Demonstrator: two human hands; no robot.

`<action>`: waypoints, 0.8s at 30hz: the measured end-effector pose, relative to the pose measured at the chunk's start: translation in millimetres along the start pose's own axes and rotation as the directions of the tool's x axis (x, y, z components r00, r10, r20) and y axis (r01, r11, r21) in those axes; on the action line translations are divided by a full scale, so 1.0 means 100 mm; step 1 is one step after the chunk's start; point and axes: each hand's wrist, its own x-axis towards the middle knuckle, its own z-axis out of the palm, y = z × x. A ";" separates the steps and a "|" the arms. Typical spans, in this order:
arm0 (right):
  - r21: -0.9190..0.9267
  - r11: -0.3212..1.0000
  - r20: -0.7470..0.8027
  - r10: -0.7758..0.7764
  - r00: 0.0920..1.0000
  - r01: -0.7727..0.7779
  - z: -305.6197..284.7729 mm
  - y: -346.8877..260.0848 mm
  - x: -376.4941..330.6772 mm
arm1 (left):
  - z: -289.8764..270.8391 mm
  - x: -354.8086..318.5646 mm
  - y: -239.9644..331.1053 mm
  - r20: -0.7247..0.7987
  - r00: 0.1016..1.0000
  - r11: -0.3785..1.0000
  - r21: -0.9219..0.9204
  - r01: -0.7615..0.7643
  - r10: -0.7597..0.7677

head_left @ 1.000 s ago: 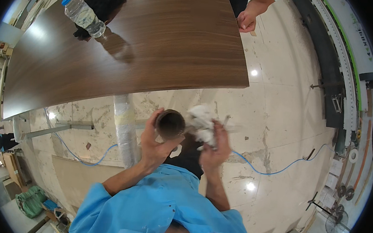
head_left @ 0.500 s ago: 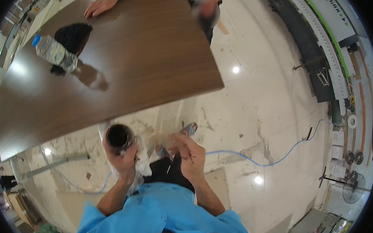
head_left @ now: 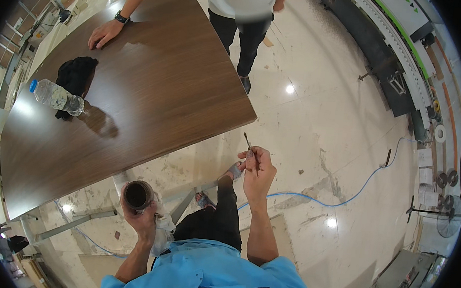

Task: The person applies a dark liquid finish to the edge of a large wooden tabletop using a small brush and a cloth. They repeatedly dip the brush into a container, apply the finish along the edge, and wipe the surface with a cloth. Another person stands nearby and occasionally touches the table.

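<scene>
A round jar or cup of dark liquid [head_left: 138, 195] sits in my left hand [head_left: 143, 224], whose fingers wrap around it just off the table's near edge. A crumpled white cloth [head_left: 163, 228] hangs against the same hand. To the right, my right hand [head_left: 259, 175] pinches a thin small paintbrush [head_left: 248, 141], its dark tip pointing up and away from me. The brush is apart from both the jar and the brown wood-grain tabletop [head_left: 176, 81], whose near right corner lies just beyond it.
On the table a clear bottle with a blue cap [head_left: 55, 96] lies against a black cloth-like bundle [head_left: 76, 74]. Another person's hand [head_left: 105, 32] rests flat on the far side. A blue hose [head_left: 325, 204] crosses the floor; a long machine [head_left: 375, 63] stands at right.
My right hand has moved up and away, and the brush now shows clearly. The view has shifted, bringing more of the other person in. My left hand still holds the jar.
</scene>
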 end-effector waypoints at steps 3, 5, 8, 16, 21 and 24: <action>0.018 1.000 -0.053 0.014 0.999 -0.013 0.00 0.10 0.05 | 0.05 -0.02 -0.01 0.027 0.999 0.999 -0.017 0.029 -0.028; -0.009 1.000 -0.054 -0.001 0.999 0.000 0.02 0.15 0.08 | 0.09 -0.03 -0.01 0.031 0.999 0.999 -0.012 0.030 -0.030; -0.047 0.998 -0.052 -0.050 0.997 0.048 0.07 0.21 0.12 | 0.13 -0.04 0.02 0.026 0.999 1.000 0.015 0.027 -0.028; -0.153 0.986 -0.061 -0.076 0.995 0.066 0.03 0.28 0.35 | 0.21 -0.06 -0.01 0.031 0.999 1.000 0.024 0.020 -0.021; -0.150 0.988 -0.120 -0.052 0.991 0.034 0.03 0.32 0.36 | 0.18 0.00 -0.10 0.039 0.998 0.998 0.046 0.053 -0.055; -0.109 0.988 -0.008 -0.107 0.994 0.106 0.07 0.33 0.34 | 0.19 0.02 -0.12 0.049 0.997 0.996 0.066 0.063 -0.066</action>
